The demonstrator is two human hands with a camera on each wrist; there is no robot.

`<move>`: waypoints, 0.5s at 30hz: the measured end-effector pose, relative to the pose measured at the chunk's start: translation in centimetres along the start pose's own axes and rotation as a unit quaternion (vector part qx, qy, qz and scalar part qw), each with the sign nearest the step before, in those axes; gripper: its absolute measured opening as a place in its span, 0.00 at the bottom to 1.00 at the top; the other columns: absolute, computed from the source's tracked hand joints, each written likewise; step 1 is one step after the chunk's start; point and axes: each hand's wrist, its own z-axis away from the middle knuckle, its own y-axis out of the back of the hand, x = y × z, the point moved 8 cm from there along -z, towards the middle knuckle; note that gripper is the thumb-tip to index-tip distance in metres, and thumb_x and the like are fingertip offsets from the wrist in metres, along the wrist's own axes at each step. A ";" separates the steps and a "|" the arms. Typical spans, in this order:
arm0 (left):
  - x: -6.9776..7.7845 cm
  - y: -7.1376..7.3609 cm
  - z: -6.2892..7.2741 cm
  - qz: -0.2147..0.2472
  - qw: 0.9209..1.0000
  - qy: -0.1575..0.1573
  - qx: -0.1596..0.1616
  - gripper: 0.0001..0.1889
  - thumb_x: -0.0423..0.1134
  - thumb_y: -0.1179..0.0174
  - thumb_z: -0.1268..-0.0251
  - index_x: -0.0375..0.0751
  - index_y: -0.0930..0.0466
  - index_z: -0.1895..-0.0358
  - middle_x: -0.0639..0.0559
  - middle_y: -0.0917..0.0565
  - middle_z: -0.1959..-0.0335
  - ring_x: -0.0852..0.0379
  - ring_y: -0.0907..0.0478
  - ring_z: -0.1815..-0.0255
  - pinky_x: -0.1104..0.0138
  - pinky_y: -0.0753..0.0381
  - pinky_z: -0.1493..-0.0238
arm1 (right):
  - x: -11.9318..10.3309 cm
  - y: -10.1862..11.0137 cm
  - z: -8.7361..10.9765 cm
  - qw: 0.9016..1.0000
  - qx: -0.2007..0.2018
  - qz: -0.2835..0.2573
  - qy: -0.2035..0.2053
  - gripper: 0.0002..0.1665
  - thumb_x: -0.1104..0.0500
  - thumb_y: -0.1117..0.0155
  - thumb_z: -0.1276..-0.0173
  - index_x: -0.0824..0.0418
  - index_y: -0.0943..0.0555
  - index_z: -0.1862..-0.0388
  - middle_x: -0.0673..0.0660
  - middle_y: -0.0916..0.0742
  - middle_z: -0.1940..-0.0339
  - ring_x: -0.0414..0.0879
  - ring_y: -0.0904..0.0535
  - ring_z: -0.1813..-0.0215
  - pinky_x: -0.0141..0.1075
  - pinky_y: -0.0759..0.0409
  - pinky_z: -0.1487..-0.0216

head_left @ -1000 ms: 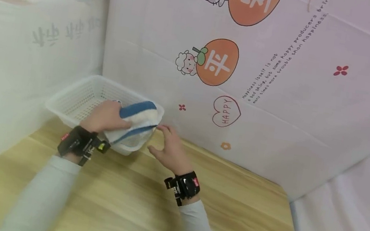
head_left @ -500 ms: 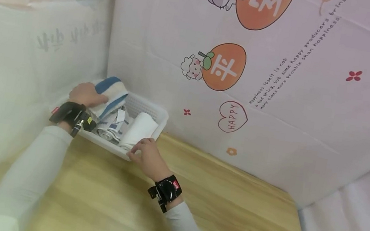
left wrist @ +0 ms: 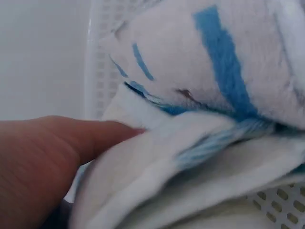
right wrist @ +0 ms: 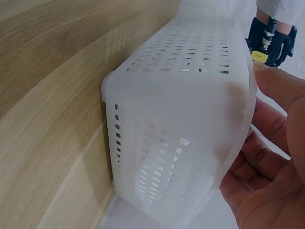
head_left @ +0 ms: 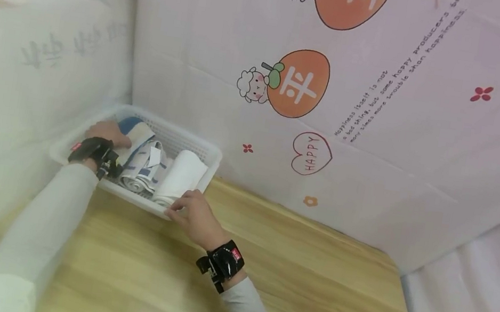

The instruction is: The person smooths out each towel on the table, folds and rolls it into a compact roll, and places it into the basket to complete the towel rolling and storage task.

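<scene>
A white plastic basket (head_left: 159, 209) with perforated walls stands on the table. Inside its left end my left hand (head_left: 108, 133) grips a blue-and-white towel (head_left: 139, 134); in the left wrist view the thumb lies against the towel's folded layers (left wrist: 190, 191). Beside it is a rolled towel (head_left: 144, 167) with blue marks and a white tag. Farther right lies a rolled white towel (head_left: 184, 173). At the near right corner my right hand (head_left: 197, 218) holds the basket's rim, with fingers around its edge in the right wrist view (right wrist: 271, 148). The left fingers are mostly hidden.
A wood-grain tabletop (head_left: 262, 266) extends in front and to the right. Behind the basket rises a printed cloth wall (head_left: 222, 82), and another pale cloth wall (head_left: 36, 92) borders the left side.
My left hand has carried the blue-and-white towel leftward across the basket and lowered it into the left end. My right hand has moved left and down onto the basket's near corner.
</scene>
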 end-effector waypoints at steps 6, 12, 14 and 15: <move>-0.5 -1.9 -0.1 0.040 0.996 0.004 -0.077 0.35 0.53 0.37 0.43 0.19 0.25 0.47 0.25 0.19 0.54 0.35 0.22 0.56 0.48 0.21 0.57 | -0.3 0.5 0.5 1.000 0.001 -0.010 -0.011 0.10 0.52 0.32 0.28 0.57 0.10 0.62 0.46 0.14 0.67 0.48 0.22 0.57 0.26 0.30 0.55; 1.0 -0.1 0.4 0.044 0.997 -0.033 -0.053 0.24 0.50 0.42 0.39 0.25 0.25 0.63 0.36 0.20 0.70 0.42 0.24 0.68 0.58 0.25 0.69 | 0.3 0.6 0.3 1.000 -0.003 -0.007 -0.023 0.10 0.51 0.32 0.29 0.56 0.10 0.61 0.45 0.14 0.67 0.45 0.23 0.58 0.25 0.29 0.57; 2.5 1.3 1.2 0.053 0.997 -0.055 -0.023 0.21 0.49 0.44 0.35 0.28 0.27 0.65 0.39 0.24 0.73 0.43 0.27 0.71 0.58 0.27 0.71 | 0.5 0.5 0.1 1.000 -0.001 -0.009 -0.022 0.10 0.52 0.32 0.29 0.56 0.10 0.61 0.45 0.14 0.66 0.45 0.23 0.57 0.25 0.29 0.56; 3.5 2.0 1.9 0.063 0.995 -0.071 -0.006 0.22 0.48 0.45 0.33 0.26 0.27 0.61 0.36 0.23 0.69 0.40 0.25 0.67 0.55 0.24 0.67 | 0.5 0.5 0.0 1.000 0.001 -0.011 -0.018 0.10 0.52 0.33 0.28 0.56 0.10 0.61 0.45 0.14 0.66 0.45 0.22 0.56 0.26 0.28 0.55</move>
